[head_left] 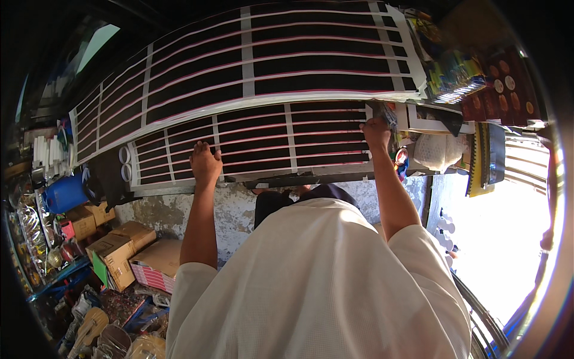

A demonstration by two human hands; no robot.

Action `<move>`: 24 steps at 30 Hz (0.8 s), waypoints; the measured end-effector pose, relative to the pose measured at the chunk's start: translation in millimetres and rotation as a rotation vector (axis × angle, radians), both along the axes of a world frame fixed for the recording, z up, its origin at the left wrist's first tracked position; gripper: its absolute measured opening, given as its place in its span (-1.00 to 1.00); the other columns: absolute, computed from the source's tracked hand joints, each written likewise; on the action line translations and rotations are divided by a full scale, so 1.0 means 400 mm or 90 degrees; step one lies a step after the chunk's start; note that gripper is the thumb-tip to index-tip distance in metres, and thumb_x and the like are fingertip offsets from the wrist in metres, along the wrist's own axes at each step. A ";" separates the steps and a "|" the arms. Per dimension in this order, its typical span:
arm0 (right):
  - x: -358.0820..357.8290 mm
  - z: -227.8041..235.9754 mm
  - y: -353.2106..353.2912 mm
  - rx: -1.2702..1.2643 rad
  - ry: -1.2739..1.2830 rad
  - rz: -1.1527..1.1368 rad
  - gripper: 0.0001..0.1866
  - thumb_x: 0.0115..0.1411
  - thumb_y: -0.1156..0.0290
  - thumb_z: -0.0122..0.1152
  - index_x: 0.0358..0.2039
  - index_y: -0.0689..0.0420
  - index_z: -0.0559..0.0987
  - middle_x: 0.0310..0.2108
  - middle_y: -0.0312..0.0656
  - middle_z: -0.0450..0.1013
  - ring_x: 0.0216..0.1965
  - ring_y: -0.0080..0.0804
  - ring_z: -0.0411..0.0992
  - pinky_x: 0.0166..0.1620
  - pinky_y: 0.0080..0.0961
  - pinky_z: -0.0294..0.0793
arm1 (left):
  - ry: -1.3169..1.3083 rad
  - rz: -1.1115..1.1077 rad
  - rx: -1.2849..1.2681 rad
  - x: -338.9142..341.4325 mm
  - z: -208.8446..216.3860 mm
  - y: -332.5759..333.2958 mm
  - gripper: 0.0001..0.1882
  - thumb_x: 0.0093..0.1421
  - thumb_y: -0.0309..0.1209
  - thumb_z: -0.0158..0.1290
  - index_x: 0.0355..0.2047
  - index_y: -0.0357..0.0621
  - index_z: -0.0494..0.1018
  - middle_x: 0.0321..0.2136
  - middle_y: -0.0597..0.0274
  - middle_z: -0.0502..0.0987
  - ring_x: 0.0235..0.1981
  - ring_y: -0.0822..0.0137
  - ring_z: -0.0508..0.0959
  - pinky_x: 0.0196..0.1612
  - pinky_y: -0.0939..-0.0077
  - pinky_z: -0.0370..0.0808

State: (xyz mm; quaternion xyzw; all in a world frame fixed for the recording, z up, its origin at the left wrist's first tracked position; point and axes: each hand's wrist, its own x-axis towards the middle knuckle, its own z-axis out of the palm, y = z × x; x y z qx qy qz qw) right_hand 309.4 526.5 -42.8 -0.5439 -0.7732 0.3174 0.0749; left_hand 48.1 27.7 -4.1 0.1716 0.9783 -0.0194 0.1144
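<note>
A long printed sheet [251,140] with black rectangles, white strips and thin red lines lies across the bench in front of me. My left hand [206,163] rests on its near half, left of the middle, with the fingers apart and nothing in them. At the sheet's right end is my right hand [376,133], its fingers curled in at the edge. What these fingers hold, if anything, is hidden. Beyond lies a thick stack of larger sheets [317,57] with the same pattern, overlapping the far side of the nearer sheet.
White rolls [125,163] stand at the sheet's left end. Right of my right hand are a whitish plastic-wrapped bundle [439,151] and packs of pens [451,75]. Cardboard boxes [116,254] and a blue container [64,193] crowd the left. Bright daylight comes from the right.
</note>
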 end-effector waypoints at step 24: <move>0.012 0.000 -0.016 0.038 -0.041 0.013 -0.49 0.10 0.07 0.65 -0.05 0.08 0.71 -0.08 0.11 0.74 0.06 0.20 0.68 0.15 0.03 0.65 | 0.139 -0.171 0.194 0.161 -0.046 0.041 -0.27 0.56 -0.01 0.13 0.55 -0.18 0.32 0.57 -0.23 0.25 0.61 -0.24 0.24 0.51 -0.47 0.26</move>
